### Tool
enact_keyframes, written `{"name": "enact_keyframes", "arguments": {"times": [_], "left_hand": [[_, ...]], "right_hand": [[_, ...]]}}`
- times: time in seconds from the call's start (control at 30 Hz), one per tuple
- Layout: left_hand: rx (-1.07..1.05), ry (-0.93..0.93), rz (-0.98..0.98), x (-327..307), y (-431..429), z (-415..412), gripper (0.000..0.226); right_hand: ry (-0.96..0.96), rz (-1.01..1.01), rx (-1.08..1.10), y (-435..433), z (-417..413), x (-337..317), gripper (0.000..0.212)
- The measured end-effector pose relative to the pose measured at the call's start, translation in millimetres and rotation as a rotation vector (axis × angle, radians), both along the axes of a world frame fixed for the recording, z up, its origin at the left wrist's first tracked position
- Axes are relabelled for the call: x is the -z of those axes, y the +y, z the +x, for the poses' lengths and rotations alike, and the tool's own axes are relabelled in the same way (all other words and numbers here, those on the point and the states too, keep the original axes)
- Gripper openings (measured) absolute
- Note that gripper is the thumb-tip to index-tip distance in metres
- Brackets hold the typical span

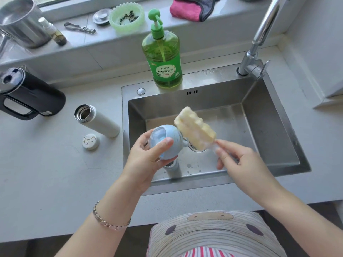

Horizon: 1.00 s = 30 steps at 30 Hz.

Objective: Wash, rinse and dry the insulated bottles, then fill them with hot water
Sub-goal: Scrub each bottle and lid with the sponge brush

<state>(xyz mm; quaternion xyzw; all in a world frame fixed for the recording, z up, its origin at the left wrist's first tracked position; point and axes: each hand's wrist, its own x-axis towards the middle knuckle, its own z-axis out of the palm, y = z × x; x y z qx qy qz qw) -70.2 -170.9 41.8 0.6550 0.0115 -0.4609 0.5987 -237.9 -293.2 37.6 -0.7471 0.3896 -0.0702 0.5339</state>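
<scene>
Over the steel sink [274, 127], my left hand [146, 160] grips a light-blue bottle lid [165, 140], its inside facing up. My right hand [239, 160] pinches the clear handle of a yellow sponge brush [194, 127], whose sudsy head touches the lid's rim. Below my left hand, a metal bottle [171, 168] stands in the sink, mostly hidden. A white insulated bottle [98, 121] stands open on the counter to the left, with its white cap [91, 141] lying beside it.
A green dish-soap pump bottle [163, 56] stands on the sink's back rim, and the faucet [258, 51] rises at back right. A black kettle [27, 95] sits far left. The windowsill holds a steel pot [20, 23], a green bowl [127, 16] and a pink cloth [187, 9].
</scene>
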Motion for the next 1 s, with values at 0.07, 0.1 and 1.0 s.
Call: {"name": "enact_keyframes", "arguments": {"times": [0.07, 0.1, 1.0], "left_hand": [[-0.017, 0.026, -0.04, 4, 0, 0, 0.072], [-0.021, 0.031, -0.062, 5, 0, 1, 0.071], [-0.154, 0.046, -0.111, 5, -12, 0, 0.057]], "right_hand": [[-0.069, -0.007, -0.054, 21, 1, -12, 0.023], [-0.093, -0.015, -0.074, 29, 3, -16, 0.022], [-0.13, 0.099, -0.067, 42, 6, -10, 0.024]]}}
